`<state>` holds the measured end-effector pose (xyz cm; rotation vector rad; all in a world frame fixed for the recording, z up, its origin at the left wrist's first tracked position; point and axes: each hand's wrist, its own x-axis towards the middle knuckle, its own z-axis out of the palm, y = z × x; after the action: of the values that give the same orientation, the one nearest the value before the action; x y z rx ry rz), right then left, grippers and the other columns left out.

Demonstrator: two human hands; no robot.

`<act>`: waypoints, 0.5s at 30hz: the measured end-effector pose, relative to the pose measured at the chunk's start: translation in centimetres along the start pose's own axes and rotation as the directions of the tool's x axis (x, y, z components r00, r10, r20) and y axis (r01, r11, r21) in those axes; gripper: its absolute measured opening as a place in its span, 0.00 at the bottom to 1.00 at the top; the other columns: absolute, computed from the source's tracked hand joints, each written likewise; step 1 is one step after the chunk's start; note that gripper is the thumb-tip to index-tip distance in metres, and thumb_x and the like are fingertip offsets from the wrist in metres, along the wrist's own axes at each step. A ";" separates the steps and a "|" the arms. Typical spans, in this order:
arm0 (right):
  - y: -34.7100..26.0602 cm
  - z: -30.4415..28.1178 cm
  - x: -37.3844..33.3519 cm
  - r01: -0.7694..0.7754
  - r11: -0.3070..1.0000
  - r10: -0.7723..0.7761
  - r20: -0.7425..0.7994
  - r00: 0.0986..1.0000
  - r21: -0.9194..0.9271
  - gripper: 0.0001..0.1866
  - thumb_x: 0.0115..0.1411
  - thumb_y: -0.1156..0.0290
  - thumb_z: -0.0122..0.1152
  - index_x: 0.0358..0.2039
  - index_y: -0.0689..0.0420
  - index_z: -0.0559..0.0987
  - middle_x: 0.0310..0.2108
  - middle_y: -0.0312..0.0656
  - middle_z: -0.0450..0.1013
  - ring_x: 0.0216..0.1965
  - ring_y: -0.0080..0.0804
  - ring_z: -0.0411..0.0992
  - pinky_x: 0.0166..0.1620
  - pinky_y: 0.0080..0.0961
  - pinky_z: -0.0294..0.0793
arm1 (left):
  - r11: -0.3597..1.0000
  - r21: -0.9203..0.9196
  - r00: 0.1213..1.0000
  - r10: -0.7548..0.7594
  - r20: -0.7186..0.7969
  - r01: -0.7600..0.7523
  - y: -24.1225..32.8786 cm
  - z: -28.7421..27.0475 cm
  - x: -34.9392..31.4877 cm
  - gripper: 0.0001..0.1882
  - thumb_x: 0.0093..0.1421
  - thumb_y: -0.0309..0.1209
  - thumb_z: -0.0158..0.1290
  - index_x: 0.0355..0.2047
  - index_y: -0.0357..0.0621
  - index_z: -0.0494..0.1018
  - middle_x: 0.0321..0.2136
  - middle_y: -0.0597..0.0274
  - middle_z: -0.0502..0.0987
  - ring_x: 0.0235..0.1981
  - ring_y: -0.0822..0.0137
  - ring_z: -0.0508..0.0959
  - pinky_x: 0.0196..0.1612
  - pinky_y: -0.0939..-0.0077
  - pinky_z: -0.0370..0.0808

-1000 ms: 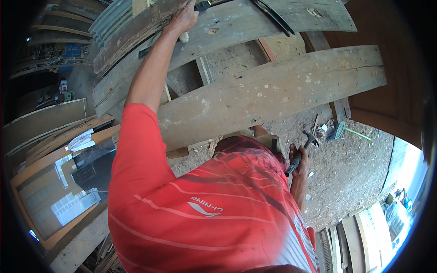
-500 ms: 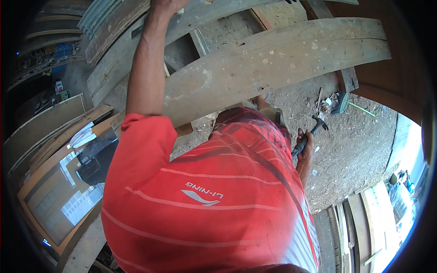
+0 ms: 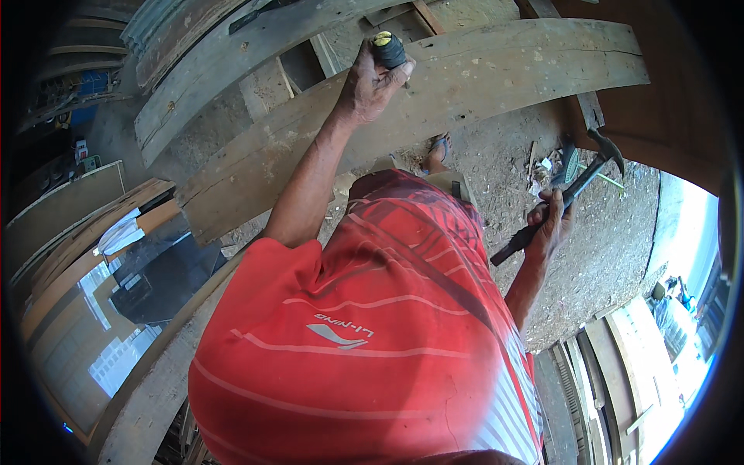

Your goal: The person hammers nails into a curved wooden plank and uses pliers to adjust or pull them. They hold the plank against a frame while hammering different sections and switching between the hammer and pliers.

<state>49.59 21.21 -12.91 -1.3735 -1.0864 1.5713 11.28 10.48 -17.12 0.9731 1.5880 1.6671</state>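
My left hand [image 3: 366,91] is closed round a black handle with a yellow butt end [image 3: 389,49], held upright above the near plank. I see the handle almost end-on, so its lower part is mostly hidden. To the right, my right hand [image 3: 552,221] grips a claw hammer [image 3: 587,180] by its dark handle, the head pointing up and away. Beneath my left hand a long, curved-looking weathered plank [image 3: 496,77] crosses the view from left to far right, its face marked with pale spots and a crack near the right end.
A second plank [image 3: 209,74] lies beyond, over crosspieces [image 3: 325,54]. Debris and a green-handled tool [image 3: 570,163] lie on the dirt floor [image 3: 597,248]. Stacked boards [image 3: 604,364] stand at lower right, a glazed wooden frame [image 3: 70,341] at left. My sandalled foot [image 3: 438,151] is beyond my shorts.
My left hand has come back from the far upper left toward the middle, bringing the black handle into view. My right hand has raised the hammer outward to the right.
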 end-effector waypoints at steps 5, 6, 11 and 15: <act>-0.8 2.7 -4.1 0.174 0.981 -0.167 0.093 0.982 -0.084 0.15 0.72 0.63 0.60 0.49 0.61 0.73 0.25 0.36 0.72 0.16 0.17 0.67 0.18 0.17 0.66 | 0.999 -0.047 0.999 0.025 0.027 -0.023 -0.7 -0.8 -0.1 0.25 0.69 0.33 0.59 0.59 0.39 0.61 0.43 0.59 0.80 0.48 0.70 0.78 0.55 0.72 0.76; -1.1 2.9 -4.6 0.172 0.977 -0.156 0.135 0.979 -0.123 0.15 0.72 0.63 0.60 0.50 0.62 0.74 0.24 0.35 0.71 0.16 0.17 0.67 0.18 0.17 0.65 | 0.999 -0.035 0.999 0.028 0.023 -0.028 -0.7 -0.7 -0.2 0.25 0.69 0.33 0.59 0.60 0.39 0.61 0.43 0.59 0.80 0.49 0.70 0.79 0.55 0.71 0.76; -1.6 4.2 -6.8 0.128 0.941 -0.057 0.224 0.973 -0.314 0.15 0.71 0.63 0.60 0.50 0.60 0.76 0.21 0.31 0.69 0.16 0.17 0.66 0.19 0.17 0.64 | 0.999 -0.046 0.999 0.015 0.045 -0.012 -1.3 -0.5 -0.8 0.26 0.69 0.34 0.59 0.61 0.42 0.62 0.43 0.60 0.81 0.48 0.69 0.79 0.54 0.70 0.77; -0.9 4.7 -7.4 0.130 0.916 -0.025 0.268 0.963 -0.380 0.15 0.71 0.62 0.60 0.51 0.60 0.76 0.21 0.30 0.68 0.17 0.16 0.65 0.20 0.17 0.63 | 0.997 -0.071 0.998 0.026 0.053 -0.022 -1.3 -0.2 -1.0 0.26 0.69 0.34 0.59 0.62 0.43 0.62 0.43 0.60 0.80 0.48 0.69 0.80 0.52 0.70 0.78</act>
<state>45.86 14.07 -9.32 -1.3814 -1.6731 1.5569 11.58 9.63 -18.46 0.9961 1.4776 1.6874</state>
